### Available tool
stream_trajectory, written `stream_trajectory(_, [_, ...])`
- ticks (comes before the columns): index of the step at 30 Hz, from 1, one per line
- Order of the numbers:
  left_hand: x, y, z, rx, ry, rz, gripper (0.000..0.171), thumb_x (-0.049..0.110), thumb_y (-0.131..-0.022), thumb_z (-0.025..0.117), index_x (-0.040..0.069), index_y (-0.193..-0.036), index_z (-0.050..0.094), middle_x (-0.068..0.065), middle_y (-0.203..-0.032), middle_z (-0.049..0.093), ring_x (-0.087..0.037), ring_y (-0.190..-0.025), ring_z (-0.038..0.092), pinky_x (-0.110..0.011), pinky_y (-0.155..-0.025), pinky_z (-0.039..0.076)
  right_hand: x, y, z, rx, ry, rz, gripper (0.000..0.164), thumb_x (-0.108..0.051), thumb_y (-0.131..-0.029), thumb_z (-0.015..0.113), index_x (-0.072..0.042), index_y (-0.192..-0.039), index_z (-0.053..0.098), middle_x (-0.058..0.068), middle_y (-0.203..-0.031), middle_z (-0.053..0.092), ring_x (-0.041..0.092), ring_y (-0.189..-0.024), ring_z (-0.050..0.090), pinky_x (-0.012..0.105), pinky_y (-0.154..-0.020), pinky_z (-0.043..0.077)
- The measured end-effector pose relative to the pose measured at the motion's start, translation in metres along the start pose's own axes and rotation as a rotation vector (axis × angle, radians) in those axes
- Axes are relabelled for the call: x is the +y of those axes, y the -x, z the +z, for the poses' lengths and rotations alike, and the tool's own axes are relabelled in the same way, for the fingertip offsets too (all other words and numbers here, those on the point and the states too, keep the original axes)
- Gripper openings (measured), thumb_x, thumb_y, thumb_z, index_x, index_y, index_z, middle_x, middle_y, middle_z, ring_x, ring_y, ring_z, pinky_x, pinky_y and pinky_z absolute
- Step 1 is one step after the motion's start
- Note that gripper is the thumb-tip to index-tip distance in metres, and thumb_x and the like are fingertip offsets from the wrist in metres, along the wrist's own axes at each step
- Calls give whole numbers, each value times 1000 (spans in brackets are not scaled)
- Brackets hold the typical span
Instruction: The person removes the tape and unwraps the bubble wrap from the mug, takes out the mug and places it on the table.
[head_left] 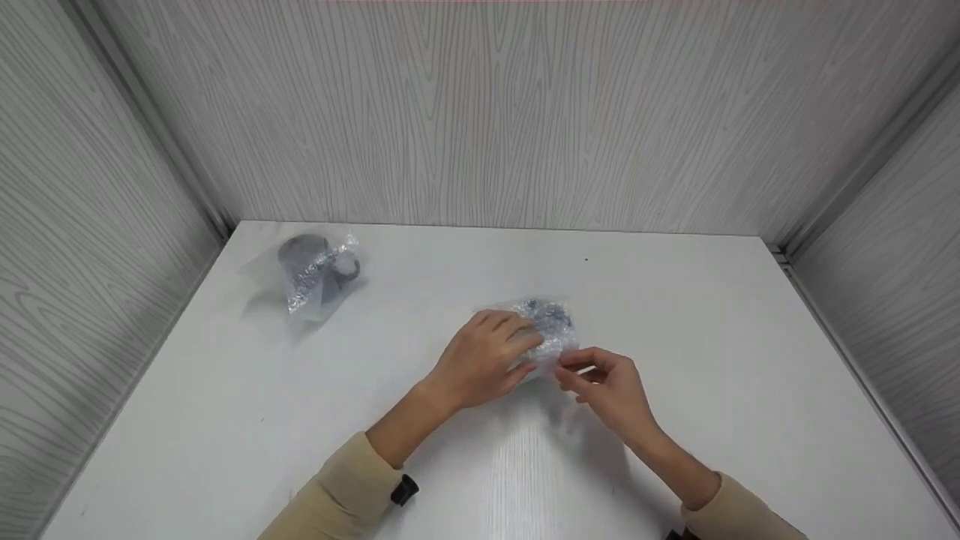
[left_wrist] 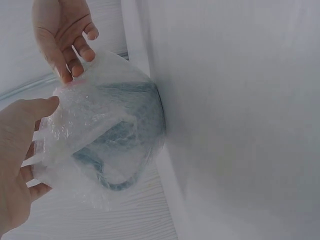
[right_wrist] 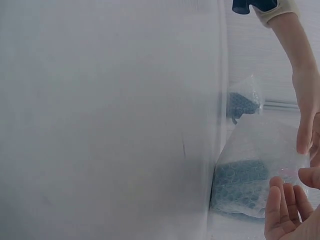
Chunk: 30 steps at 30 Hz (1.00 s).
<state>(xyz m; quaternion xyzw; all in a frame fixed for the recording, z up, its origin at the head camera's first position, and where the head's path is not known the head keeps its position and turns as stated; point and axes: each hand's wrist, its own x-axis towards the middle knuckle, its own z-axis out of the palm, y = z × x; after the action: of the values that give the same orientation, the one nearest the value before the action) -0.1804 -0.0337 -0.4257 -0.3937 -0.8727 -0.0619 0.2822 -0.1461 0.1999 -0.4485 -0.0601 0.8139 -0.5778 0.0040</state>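
Note:
A clear bubble-wrap bag (head_left: pixel 551 341) lies at the middle of the table, with a dark bluish mug (left_wrist: pixel 135 110) inside; the mug's curved handle shows through the plastic in the left wrist view. My left hand (head_left: pixel 484 360) holds the bag from its left side, thumb toward me and fingers over the far side. My right hand (head_left: pixel 611 386) pinches the bag's near right edge between thumb and fingertips. A small pinkish strip (right_wrist: pixel 287 172) shows on the bag's edge close to the right fingers.
A second bubble-wrapped dark mug (head_left: pixel 307 262) stands at the back left of the white table (head_left: pixel 712 337), its handle pointing right. Wood-grain panels (head_left: pixel 480 112) wall in the back and both sides.

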Motion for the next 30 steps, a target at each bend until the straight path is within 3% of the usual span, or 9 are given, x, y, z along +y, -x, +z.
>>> stream_trajectory(7, [3,-3,2,51,-10,65,24,31,-93,82,21,-114,79,4,-119,79,-15,-112,74,-30,-100,60,2,1,-1,-3,-4,-2,15,-10,-94,79,-7,-109,78,14,-104,77,31,-85,77,23,-66,61])
stream_trajectory(17, [1,-4,8,218,12,161,12,27,-90,82,20,-99,83,5,-106,83,-12,-99,79,-24,-87,64,2,5,-3,5,-10,21,16,-13,-94,80,-8,-109,80,14,-105,78,28,-85,77,23,-68,61])
stream_trajectory(30, [2,-4,10,247,22,173,8,25,-89,82,18,-92,79,3,-102,82,-11,-92,80,-21,-79,64,2,7,-4,8,-53,12,19,-13,-94,80,-7,-112,79,15,-105,78,22,-83,78,25,-68,62])
